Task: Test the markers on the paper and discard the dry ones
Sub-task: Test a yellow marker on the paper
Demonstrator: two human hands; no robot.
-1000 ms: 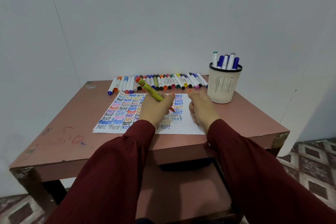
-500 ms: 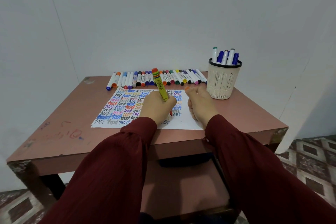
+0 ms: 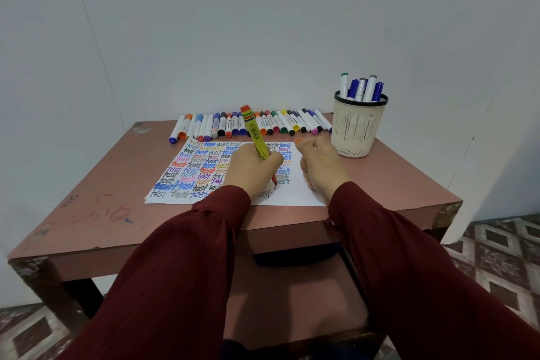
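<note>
My left hand (image 3: 251,172) clamps the green marker (image 3: 255,137), its long axis rising away toward the wall, tip down on the paper's (image 3: 295,197) near rows; blank paper lies rightward. My right hand (image 3: 321,168), just beside, is curled, perhaps round a cap: I cannot tell.

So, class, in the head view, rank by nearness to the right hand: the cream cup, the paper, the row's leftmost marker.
1. paper, directly under the right hand.
2. cream cup, just beyond, to its right.
3. leftmost marker, far left.
</note>
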